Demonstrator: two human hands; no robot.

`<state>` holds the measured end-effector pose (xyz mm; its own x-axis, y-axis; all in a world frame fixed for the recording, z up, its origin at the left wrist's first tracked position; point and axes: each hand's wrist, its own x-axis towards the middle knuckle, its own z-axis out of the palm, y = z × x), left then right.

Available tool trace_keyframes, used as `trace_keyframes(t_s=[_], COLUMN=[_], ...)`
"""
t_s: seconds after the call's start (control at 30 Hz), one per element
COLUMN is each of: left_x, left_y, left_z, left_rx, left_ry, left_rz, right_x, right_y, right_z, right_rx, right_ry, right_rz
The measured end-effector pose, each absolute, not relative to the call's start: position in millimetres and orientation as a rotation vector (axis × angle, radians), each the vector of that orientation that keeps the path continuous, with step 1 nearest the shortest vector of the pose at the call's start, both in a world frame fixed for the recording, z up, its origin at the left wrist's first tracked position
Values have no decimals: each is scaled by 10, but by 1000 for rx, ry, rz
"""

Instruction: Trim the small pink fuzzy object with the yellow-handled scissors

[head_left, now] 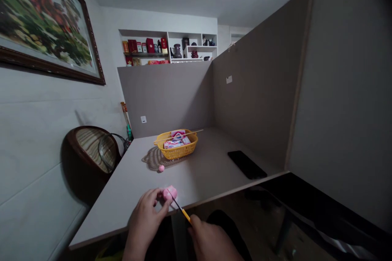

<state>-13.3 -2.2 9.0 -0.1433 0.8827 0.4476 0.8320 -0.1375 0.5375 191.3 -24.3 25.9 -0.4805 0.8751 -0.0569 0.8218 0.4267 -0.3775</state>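
A pink, clay-like lump (170, 193) rests on the grey desk near its front edge. My left hand (150, 208) grips it from the left, thumb and fingertips around its side. In my right hand (208, 234) is a thin tool with a yellow handle (186, 215) and a slim dark blade or shaft. Its tip lies against the top of the lump; whether it cuts in, I cannot tell. A small pink ball (161, 168) sits farther back on the desk, apart from both hands.
A yellow plastic basket (177, 153) with colourful packets (177, 142) stands behind the ball, a thin stick (197, 131) across its rim. To the right lies a black flat slab (246, 164). Grey partitions (171, 98) border the desk; a brown wooden chair back (92, 147) is at left.
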Motion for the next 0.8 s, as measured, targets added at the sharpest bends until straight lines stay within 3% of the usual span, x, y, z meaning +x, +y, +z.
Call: trace_keyframes(t_s=[0.8], left_x=[-45], left_y=[-114], left_z=[181], left_rx=[2050], left_ry=[2041], left_rz=[1169], right_x=[1912], right_y=[-284], right_z=[153], right_rx=[-1410], right_ry=[-2473], right_rz=[428])
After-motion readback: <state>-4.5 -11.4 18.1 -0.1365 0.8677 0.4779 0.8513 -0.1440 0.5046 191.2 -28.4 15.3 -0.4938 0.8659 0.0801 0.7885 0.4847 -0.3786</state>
